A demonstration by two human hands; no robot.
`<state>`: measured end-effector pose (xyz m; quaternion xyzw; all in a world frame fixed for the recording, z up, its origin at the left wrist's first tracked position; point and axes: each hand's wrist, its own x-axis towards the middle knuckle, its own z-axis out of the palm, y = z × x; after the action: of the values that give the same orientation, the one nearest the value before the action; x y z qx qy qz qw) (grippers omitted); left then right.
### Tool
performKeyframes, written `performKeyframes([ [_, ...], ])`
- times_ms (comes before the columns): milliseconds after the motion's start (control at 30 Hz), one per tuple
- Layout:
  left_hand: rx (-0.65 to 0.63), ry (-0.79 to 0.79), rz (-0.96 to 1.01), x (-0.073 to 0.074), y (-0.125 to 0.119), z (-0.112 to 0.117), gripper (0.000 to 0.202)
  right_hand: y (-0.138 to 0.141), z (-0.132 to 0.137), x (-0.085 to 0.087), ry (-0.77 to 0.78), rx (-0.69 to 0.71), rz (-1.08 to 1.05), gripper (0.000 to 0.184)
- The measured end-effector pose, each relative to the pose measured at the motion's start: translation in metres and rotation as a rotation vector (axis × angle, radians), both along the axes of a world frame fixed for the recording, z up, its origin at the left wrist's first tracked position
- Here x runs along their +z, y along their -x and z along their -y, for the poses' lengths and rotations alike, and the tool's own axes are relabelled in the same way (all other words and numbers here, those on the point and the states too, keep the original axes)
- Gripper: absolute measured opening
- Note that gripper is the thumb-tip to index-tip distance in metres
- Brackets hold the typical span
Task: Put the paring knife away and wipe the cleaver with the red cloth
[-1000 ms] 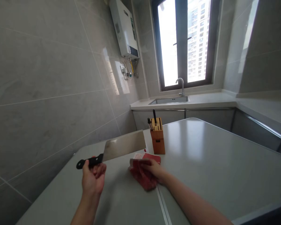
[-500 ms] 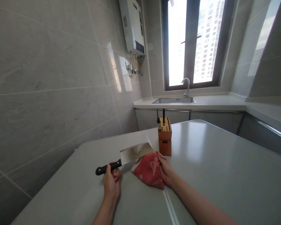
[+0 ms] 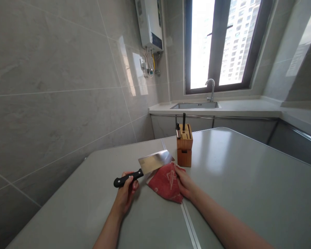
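"Above the pale table (image 3: 238, 200), what does your left hand (image 3: 126, 193) have?"

"A broad knife (image 3: 148, 166). My fingers are curled round its black handle (image 3: 121, 182), thumb laid along it. Firm hold. The blade points away to the right, flat face tilted toward me."

"And the right hand (image 3: 184, 184)?"

"Clamped on a red cloth (image 3: 167, 185). I have it pinched at its upper right edge, thumb on the near side; the fingers behind are mostly hidden."

"Cloth against blade?"

"It overlaps the lower edge near the far end, with a blade corner showing above. Whether it wraps round the back, I cannot tell."

"Are the two hands together?"

"Apart, one each side of the cloth."

"Nearby?"

"A wooden knife block (image 3: 184, 152) stands upright just beyond my right hand, two handles rising from its top. Farther off, a sink (image 3: 189, 105) below the window (image 3: 217, 45)."
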<state>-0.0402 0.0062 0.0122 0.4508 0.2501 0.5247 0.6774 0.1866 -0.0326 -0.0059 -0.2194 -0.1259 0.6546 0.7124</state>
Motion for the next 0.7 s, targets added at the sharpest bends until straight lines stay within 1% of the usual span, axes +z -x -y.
performKeyframes([
  [167, -0.089, -0.041, -0.156, 0.007, 0.002, 0.011, 0.024, 0.001, 0.001, -0.001, -0.017, -0.009, 0.059, 0.025],
  [367, -0.184, -0.094, -0.29, 0.01, 0.015, 0.01, 0.024, 0.002, 0.001, -0.002, -0.029, 0.015, 0.14, 0.025],
  [533, -0.251, -0.127, -0.336, 0.015, 0.026, 0.011, 0.024, 0.001, 0.001, -0.002, -0.067, 0.046, 0.156, 0.023],
  [633, -0.333, -0.137, -0.356, 0.017, 0.028, 0.013, 0.024, 0.0, 0.002, -0.002, -0.036, 0.047, 0.139, 0.023],
  [700, -0.377, -0.133, -0.347, 0.017, 0.031, 0.011, 0.025, 0.001, 0.003, -0.002, -0.002, 0.024, 0.148, 0.025],
])
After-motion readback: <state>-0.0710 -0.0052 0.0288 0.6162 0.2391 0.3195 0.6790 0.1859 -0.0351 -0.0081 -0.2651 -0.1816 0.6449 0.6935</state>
